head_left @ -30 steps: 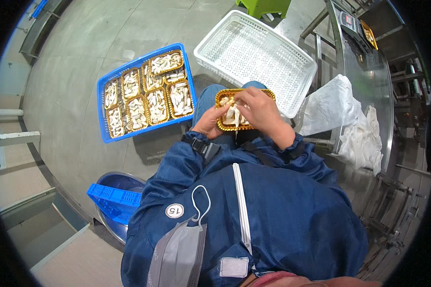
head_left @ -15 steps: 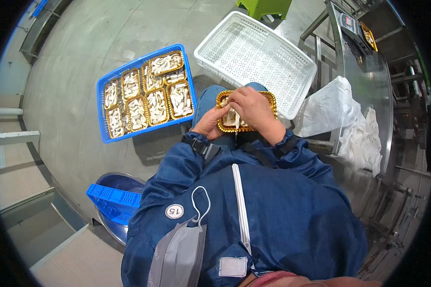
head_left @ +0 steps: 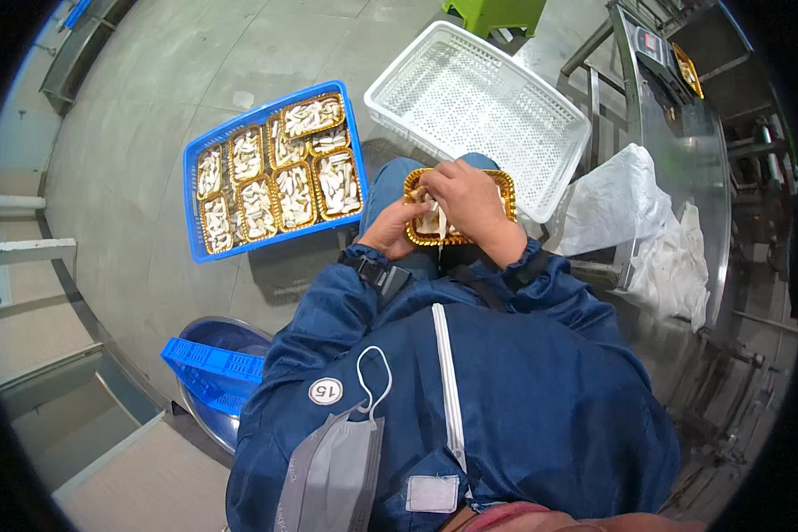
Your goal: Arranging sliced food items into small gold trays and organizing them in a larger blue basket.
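On my lap rests a gold-coloured tray (head_left: 508,183) with a ridged rim, holding long, pale pieces that look like mushrooms (head_left: 432,222). My left hand (head_left: 392,229) grips the tray's left side, its thumb reaching over the rim toward the pieces. Across the top of the tray lies my right hand (head_left: 466,197), fingers bent and pressed together near the left thumb. What those fingertips hold is hidden under the hand. One thin pale piece sticks out over the tray's near rim.
To the left, a blue crate (head_left: 277,236) carries several filled gold trays (head_left: 295,195). A white perforated basket (head_left: 514,97) lies ahead. At right, a metal table (head_left: 692,168) bears a scale (head_left: 658,55) and white plastic bags (head_left: 607,199). A basin (head_left: 217,332) with a blue basket (head_left: 213,368) sits lower left.
The whole view has shifted slightly. My right fingers have moved a little over the pieces, while my left hand keeps its grip on the tray.
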A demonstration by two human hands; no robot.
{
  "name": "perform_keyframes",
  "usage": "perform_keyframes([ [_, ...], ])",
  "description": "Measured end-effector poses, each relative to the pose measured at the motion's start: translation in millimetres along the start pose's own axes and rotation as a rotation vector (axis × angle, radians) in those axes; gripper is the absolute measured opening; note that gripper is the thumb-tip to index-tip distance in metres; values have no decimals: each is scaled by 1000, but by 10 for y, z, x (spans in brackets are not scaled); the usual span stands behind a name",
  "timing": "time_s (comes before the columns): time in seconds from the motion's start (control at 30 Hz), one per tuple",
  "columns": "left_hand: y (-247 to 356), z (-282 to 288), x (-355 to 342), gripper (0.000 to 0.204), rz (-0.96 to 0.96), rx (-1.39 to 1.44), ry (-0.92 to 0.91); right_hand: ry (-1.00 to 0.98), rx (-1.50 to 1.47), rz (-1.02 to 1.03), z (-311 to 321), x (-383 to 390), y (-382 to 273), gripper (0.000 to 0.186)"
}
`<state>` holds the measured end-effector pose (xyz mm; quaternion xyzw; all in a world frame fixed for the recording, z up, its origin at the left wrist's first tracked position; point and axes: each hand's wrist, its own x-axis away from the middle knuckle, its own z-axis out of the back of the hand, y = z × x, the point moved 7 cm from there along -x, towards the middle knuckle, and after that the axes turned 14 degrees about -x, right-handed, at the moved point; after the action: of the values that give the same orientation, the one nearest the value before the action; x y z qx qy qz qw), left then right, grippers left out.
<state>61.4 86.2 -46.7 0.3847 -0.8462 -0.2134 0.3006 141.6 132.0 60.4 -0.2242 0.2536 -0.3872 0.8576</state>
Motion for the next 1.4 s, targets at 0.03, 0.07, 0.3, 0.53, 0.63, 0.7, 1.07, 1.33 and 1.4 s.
perform_keyframes([
  [0.03,-1,14,8,34,-2,-1,1,0,-1,3,14,-6,-26,11],
  [0.07,11,-6,24,35,-8,-34,2,-15,-79,20,15,2,-55,12],
  [0.3,17,-29,15,38,-36,-35,-55,-99,-107,152,-47,3,-97,19],
  [0.53,23,-36,13,38,-34,-76,-47,80,-113,96,51,2,-72,15],
  [0.63,2,-1,23,38,-33,-51,-52,13,-99,127,71,-14,-176,14],
  [0.7,-1,0,18,38,-21,-50,-44,-58,-108,112,-31,-5,-117,16],
  [1.07,-22,-3,-2,37,3,8,-44,179,-170,31,331,43,0,10],
  [1.33,13,-54,-37,50,-33,82,-99,-109,28,-199,161,385,-85,26],
  [1.4,-11,-1,-56,52,-22,79,-82,-135,34,-232,83,365,-104,25],
])
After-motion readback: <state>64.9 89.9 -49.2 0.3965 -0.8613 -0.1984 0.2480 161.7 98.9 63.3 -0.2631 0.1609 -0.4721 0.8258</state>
